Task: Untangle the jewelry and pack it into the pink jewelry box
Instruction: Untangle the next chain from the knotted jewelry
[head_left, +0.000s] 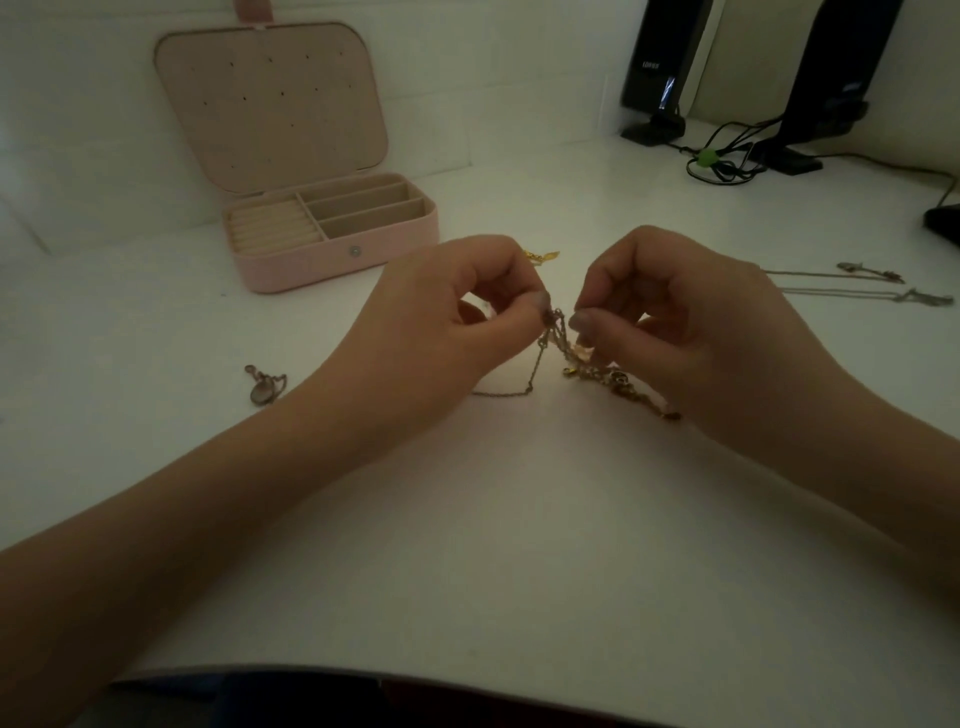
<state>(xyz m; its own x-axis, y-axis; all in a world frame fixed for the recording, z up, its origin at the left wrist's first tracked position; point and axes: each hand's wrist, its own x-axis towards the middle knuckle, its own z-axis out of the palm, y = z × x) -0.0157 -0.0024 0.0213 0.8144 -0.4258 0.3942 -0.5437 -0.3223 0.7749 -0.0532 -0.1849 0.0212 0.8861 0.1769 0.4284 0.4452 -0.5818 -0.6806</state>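
Observation:
A knot of tangled chains (558, 340) hangs just above the white table between my two hands. My left hand (447, 317) pinches one side of the knot with thumb and fingertips. My right hand (670, 312) pinches the other side, with a bunch of gold charms (613, 376) trailing on the table under it. A thin chain loop (511, 392) droops from the knot onto the table. The pink jewelry box (332, 249) stands open at the back left, its lid upright and its beige compartments bare.
A small pendant on a chain (262, 387) lies left of my left forearm. A gold piece (543, 255) shows behind my left hand. Two silver necklaces (883, 283) lie at the right. Black speakers (660, 67) and cables (727, 156) stand at the back right.

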